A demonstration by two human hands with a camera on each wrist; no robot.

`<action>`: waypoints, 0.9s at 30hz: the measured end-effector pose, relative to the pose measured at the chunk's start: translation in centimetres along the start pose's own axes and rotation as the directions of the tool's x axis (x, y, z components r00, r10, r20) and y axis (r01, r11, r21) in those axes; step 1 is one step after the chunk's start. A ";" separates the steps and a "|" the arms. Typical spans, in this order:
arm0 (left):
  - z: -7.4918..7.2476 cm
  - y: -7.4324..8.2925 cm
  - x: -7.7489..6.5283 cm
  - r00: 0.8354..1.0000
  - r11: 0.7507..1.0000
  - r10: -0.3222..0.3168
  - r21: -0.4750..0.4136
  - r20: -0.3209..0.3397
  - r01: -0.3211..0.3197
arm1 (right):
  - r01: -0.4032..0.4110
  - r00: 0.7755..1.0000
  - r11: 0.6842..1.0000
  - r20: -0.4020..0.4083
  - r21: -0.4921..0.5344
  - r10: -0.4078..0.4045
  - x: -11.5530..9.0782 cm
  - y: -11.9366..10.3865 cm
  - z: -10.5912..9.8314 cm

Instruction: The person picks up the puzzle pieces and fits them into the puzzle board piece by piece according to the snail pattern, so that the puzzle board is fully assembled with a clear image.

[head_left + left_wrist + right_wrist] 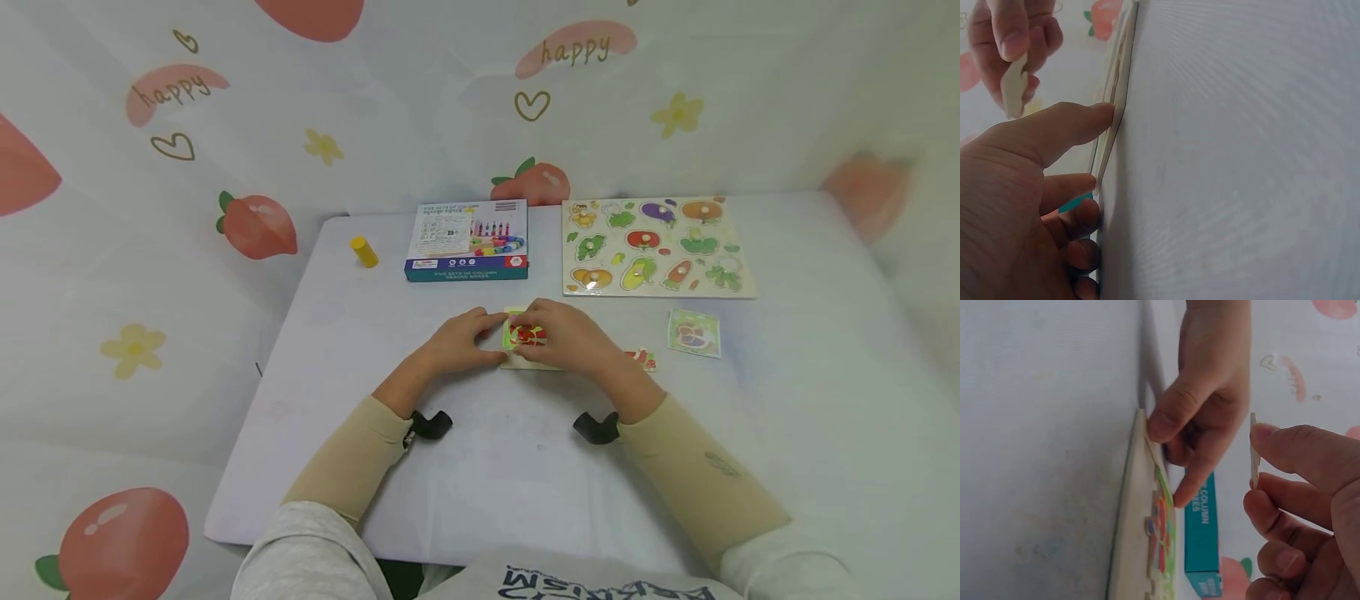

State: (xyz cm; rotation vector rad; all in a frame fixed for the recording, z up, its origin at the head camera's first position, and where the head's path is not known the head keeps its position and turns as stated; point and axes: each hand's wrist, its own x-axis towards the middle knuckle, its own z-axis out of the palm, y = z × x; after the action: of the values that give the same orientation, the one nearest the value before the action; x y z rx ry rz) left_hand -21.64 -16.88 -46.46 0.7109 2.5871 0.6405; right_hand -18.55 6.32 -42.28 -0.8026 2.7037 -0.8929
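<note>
A small wooden jigsaw board point(517, 363) with a red picture on a green ground lies mid-table between the hands. My left hand point(461, 342) holds its left side, thumb at the near corner and index finger at the far one; the other fingers are curled in the left wrist view. Above the board, my right hand point(570, 337) pinches a jigsaw piece point(1254, 456) between thumb and fingertips. That piece shows its pale wooden edge point(1015, 87) and stands tilted, apart from the board in both wrist views. The right hand covers the board's right part in the head view.
A red patterned piece point(642, 359) lies by the right wrist, partly hidden. Farther right is a square picture card point(693, 333). Behind stand a vegetable peg puzzle point(626, 248), a teal-edged toy box point(467, 273) and a yellow cylinder point(364, 252).
</note>
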 end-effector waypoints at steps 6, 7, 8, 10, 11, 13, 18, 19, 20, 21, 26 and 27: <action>0.1 -0.1 0.0 1.000 1.000 0.003 0.003 -0.003 -0.003 | -0.002 0.999 1.000 0.036 -0.013 0.002 0.3 0.1 1.1; 0.1 -0.1 0.0 1.000 1.000 0.004 0.003 -0.006 -0.004 | -0.010 0.999 1.000 0.042 -0.014 0.011 0.3 0.1 1.2; 0.1 -0.1 0.0 1.000 1.000 0.006 0.003 -0.009 -0.006 | -0.019 0.999 1.000 0.047 -0.017 0.020 0.3 0.1 1.4; 0.1 -0.2 0.0 1.000 1.000 0.006 0.002 -0.011 -0.006 | -0.035 0.998 0.999 0.054 -0.023 0.036 0.4 0.1 1.6; 0.2 -0.2 0.0 1.000 1.000 0.005 0.003 -0.010 -0.005 | -0.042 0.998 0.999 0.055 -0.026 0.044 0.4 0.2 1.7; 0.2 -0.2 0.1 1.000 1.000 0.002 -0.001 -0.011 -0.002 | -0.042 0.997 0.998 0.057 -0.042 0.044 0.4 0.2 1.8; 0.2 -0.2 0.0 1.000 1.000 0.006 -0.014 -0.017 -0.006 | -0.026 0.998 0.997 0.057 -0.074 0.031 0.3 0.4 2.1; 0.2 -0.1 -0.1 1.000 1.000 0.010 -0.015 -0.019 -0.010 | -0.027 0.998 0.997 0.057 -0.075 0.031 0.3 0.4 2.1; 0.2 -0.2 -0.1 1.000 1.000 0.014 -0.012 -0.019 -0.014 | -0.027 0.998 0.997 0.058 -0.073 0.031 0.4 0.5 2.2; 0.2 -0.2 -0.1 1.000 1.000 0.018 -0.009 -0.021 -0.018 | -0.027 0.998 0.997 0.057 -0.072 0.031 0.4 0.6 2.3; 0.1 -0.4 0.0 0.999 0.999 0.042 0.009 -0.024 -0.042 | -0.038 0.998 0.997 0.052 -0.071 0.041 0.5 1.0 2.6; 0.1 -0.4 0.0 0.999 0.999 0.045 0.010 -0.024 -0.045 | -0.042 0.998 0.996 0.051 -0.073 0.045 0.5 1.0 2.6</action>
State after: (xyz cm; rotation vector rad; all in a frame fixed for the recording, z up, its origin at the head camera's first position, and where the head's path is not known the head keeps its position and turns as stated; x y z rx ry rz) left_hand -21.78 -17.13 -46.75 0.7707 2.6050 0.6544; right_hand -18.54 5.43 -45.02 -0.7668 2.7106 -0.7582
